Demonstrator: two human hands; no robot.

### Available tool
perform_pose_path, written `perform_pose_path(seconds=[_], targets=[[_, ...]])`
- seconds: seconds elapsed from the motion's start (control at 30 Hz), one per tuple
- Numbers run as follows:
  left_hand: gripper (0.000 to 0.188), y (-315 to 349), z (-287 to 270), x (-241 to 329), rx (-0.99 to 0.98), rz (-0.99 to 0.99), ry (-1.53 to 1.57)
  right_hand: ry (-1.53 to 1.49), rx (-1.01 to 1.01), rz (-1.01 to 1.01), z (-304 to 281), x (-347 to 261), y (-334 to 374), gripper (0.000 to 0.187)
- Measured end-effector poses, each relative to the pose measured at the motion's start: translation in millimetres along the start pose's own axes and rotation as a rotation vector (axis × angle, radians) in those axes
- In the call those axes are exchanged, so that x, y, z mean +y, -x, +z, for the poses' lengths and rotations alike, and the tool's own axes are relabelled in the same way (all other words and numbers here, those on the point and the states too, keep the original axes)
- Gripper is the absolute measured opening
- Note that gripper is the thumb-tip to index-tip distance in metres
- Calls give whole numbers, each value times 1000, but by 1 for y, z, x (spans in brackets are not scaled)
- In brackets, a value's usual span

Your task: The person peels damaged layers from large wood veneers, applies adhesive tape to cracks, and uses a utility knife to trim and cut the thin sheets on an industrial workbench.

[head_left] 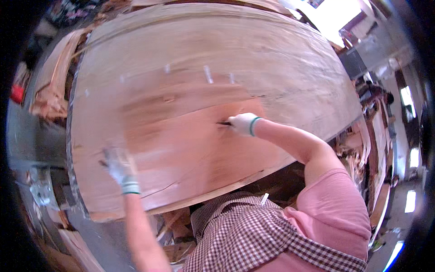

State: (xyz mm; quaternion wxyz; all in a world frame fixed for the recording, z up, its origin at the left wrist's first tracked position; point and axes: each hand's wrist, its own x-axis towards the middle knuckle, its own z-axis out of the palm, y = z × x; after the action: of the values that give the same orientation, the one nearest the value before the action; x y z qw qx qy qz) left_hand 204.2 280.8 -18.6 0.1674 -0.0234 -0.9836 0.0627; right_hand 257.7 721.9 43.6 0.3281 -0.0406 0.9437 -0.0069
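Note:
A large stack of thin wood sheets (299,68) fills the middle of the view, pale at the far side. Toward me lies a reddish veneer sheet (181,131) with a dark crack or seam across it. My left hand (120,167), in a white glove with a green-striped cuff, is over the near left of the veneer. Its fingers look spread and are smeared by motion. My right hand (244,123), also gloved, is closed around a small dark tool with a thin pointed end (224,123), maybe a knife, low over the veneer. The glove hides its handle.
Several short white strips (208,74) lie in a row across the sheets. Scrap veneer (47,102) is piled beyond the left edge, and more torn veneer (358,145) lies at the right. My checked apron (240,231) is close to the near edge.

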Motion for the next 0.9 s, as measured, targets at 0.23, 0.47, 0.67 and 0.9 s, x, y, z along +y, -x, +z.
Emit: perform_pose_path(seconds=[0.23,0.47,0.67,0.9], targets=[[54,35,-31,165,-49,235,308,-124,36,-103,15,41,14,29],[54,40,-7,139,9,257,96,-215,248,-64,-9,93,79,38],[54,40,0,149,-158,240,37,-396,585,108,25,158,36,43],[64,25,-16,154,-431,140,76,-501,584,54,37,160,20,39]])
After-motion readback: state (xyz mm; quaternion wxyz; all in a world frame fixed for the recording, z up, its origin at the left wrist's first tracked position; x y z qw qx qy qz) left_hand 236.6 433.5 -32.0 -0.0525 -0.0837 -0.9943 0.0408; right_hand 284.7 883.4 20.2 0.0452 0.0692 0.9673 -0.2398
